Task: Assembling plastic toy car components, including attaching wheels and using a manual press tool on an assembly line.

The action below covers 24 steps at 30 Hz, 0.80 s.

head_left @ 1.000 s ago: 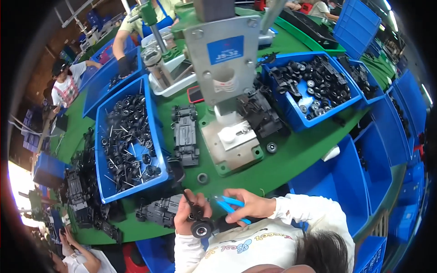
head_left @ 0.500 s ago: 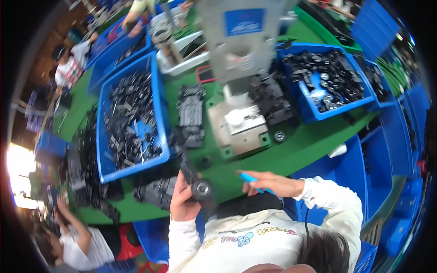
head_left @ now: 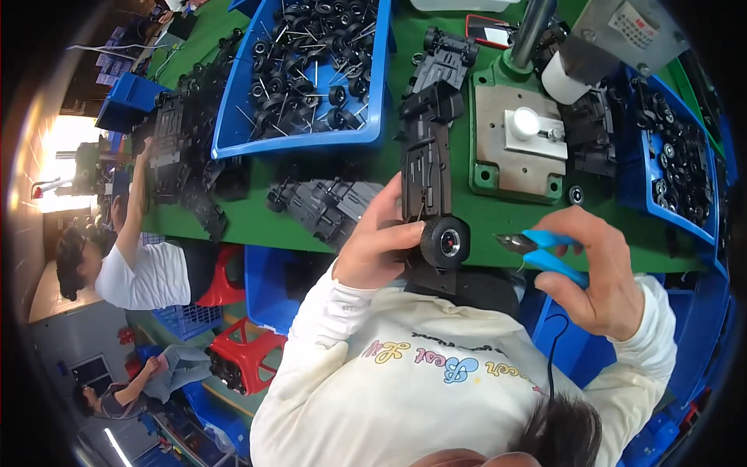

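My left hand (head_left: 372, 247) is wrapped round the near end of a black toy-car chassis (head_left: 426, 167), which points away from me. A black wheel (head_left: 446, 242) with a silver hub and a small red spot at its centre sits at that near end, beside my fingers. In my right hand (head_left: 599, 268) are blue-handled cutting pliers (head_left: 560, 272), gripped by the handles, which stand apart. Their metal jaws point left toward the wheel, a short way from it. Another chassis (head_left: 327, 206) lies on the green table left of my left hand.
A hand press (head_left: 506, 175) stands on the table, a loose wheel (head_left: 576, 194) by its base. Blue bins (head_left: 299, 142) of wheels flank it left and right. More chassis (head_left: 443, 62) lie around. Co-workers sit at the left near red stools (head_left: 247, 354).
My view has shifted, so the bench appears nearer and further right. My right hand has lifted the pliers, and their handles now show spread. The chassis stays in my left hand.
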Motion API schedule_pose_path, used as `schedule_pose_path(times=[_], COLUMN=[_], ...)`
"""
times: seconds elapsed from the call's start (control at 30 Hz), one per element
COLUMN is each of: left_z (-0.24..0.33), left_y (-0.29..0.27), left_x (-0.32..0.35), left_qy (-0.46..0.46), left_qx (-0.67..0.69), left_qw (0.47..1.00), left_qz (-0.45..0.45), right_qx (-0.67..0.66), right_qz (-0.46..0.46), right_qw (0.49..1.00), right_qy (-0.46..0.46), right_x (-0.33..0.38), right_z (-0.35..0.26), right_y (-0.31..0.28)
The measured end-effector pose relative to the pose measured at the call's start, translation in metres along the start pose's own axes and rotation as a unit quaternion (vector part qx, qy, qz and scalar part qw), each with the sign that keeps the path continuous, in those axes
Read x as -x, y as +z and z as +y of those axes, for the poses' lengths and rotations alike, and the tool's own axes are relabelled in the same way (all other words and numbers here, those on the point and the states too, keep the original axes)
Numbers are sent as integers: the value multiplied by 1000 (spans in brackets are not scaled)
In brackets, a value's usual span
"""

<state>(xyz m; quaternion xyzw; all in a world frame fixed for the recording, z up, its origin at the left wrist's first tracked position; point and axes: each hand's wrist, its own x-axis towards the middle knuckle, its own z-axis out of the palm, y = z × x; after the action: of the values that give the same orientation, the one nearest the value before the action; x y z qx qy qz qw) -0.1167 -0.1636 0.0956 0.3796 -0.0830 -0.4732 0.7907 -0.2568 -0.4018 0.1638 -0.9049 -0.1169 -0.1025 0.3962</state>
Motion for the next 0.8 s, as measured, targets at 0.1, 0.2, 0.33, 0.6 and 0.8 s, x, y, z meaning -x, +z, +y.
schedule_pose_path(times=[0.1,0.2,0.33,0.6,0.8], left_z=[0,5,6,6,5], left_y=[2,2,0,-4,-4], left_x=[4,10,10,11,10], left_qy=[30,11,19,2,3], left_qx=[-79,-116,-85,-82,-73], left_qw=[996,992,996,996,997], left_qz=[35,43,21,18,14], right_qx=[60,194,231,268,268], right_qz=[3,-100,-99,-74,-93], right_qw=[996,971,962,956,955], right_qy=[-70,-99,-106,-94,-85], right_x=[-18,-24,-28,-30,-32], right_z=[-8,-20,-28,-38,-40], right_y=[2,-2,-3,1,4])
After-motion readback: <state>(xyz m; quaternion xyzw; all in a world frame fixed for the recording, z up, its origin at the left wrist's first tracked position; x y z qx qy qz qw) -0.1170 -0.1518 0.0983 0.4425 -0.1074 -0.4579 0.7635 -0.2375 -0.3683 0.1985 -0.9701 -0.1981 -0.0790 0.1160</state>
